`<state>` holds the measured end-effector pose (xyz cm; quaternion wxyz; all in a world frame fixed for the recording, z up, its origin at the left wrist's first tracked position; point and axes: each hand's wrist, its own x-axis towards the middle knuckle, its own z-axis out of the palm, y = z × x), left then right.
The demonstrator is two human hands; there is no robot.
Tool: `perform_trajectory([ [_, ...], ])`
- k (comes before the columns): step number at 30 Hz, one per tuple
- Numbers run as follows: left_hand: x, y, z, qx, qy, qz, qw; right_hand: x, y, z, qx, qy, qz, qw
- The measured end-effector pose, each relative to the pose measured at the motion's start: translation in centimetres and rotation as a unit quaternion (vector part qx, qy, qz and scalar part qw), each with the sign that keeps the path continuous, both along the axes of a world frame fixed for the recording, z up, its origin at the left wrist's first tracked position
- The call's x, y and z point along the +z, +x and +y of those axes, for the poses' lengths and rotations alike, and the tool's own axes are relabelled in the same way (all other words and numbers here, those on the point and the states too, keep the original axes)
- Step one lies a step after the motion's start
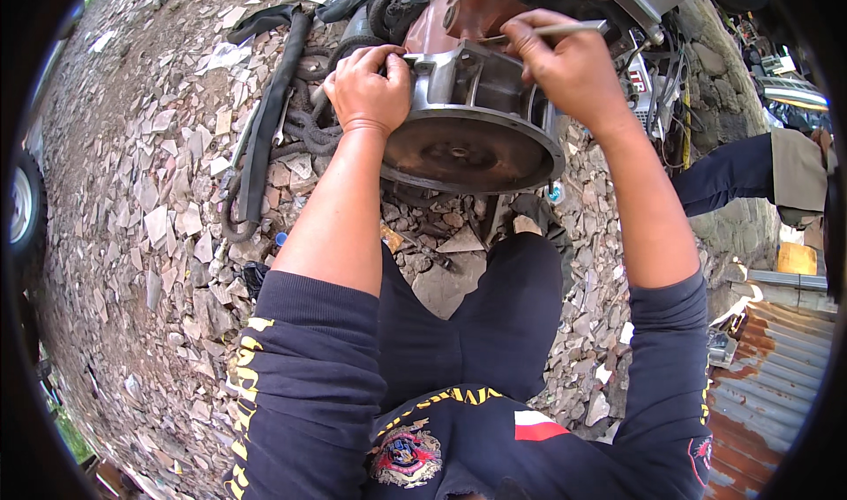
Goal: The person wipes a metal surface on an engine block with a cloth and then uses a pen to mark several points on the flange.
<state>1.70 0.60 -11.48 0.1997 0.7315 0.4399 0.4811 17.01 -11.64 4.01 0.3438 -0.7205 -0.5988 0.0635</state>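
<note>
In front of my knees stands a round grey metal flywheel housing [477, 73], its open side toward me. A dark, rust-tinged disc [454, 154] fills that side. The reddish-brown body of an engine [483, 6] lies behind it. My left hand [369, 85] is closed over the housing's upper left edge, fingers curled on the rim. At the upper right of the housing, my right hand [569, 68] grips a slim metal rod-like tool [566, 29]. Its thin end points left toward the engine side; whether it touches anything there, I cannot tell.
Broken tile and stone rubble [163, 227] covers the ground. A dark hose and thick rope [304, 130] lie left of the housing. To the right are another person's dark-trousered leg [728, 175], rusty corrugated sheet [776, 359] and a yellow container [797, 258]. A wheel [25, 205] stands far left.
</note>
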Motion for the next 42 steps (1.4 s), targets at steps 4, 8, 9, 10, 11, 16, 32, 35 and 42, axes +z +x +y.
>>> perform_trajectory([
  [4, 0.1, 0.3, 0.4, -0.024, -0.051, -0.032, 0.998, 0.5, 1.0, 1.9, 0.066, 0.075, -0.123, 0.987],
  [8, -0.3, 0.3, 0.3, -0.025, -0.045, -0.022, 0.998, 1.0, -0.5, 2.1, 0.044, 0.024, -0.046, 0.998],
  [9, -0.2, 0.3, 0.3, -0.026, -0.049, -0.026, 0.998, 1.3, -0.6, 1.8, 0.022, 0.018, 0.005, 1.0],
  [10, -0.1, 0.3, 0.3, -0.028, -0.053, -0.03, 0.998, 1.0, 0.0, 2.0, 0.034, 0.039, -0.055, 0.997],
  [11, -0.1, 0.2, 0.2, -0.029, -0.058, -0.035, 0.997, 0.5, -0.3, 1.7, 0.031, 0.013, -0.029, 0.999],
  [16, -0.1, 0.2, 0.0, -0.023, -0.056, -0.026, 0.998, 1.9, -2.2, 1.5, 0.058, -0.015, 0.063, 0.996],
  [32, -0.2, 0.1, 0.1, -0.024, -0.045, -0.038, 0.998, 1.2, -4.5, 4.9, 0.11, 0.043, -0.149, 0.982],
  [35, -0.2, 0.1, 0.2, -0.039, -0.061, -0.056, 0.996, -1.7, -4.4, 3.9, 0.135, -0.072, -0.172, 0.973],
  [42, -0.3, 0.0, 0.3, -0.039, -0.058, -0.119, 0.99, -3.8, -4.9, 3.2, 0.138, 0.01, -0.116, 0.984],
])
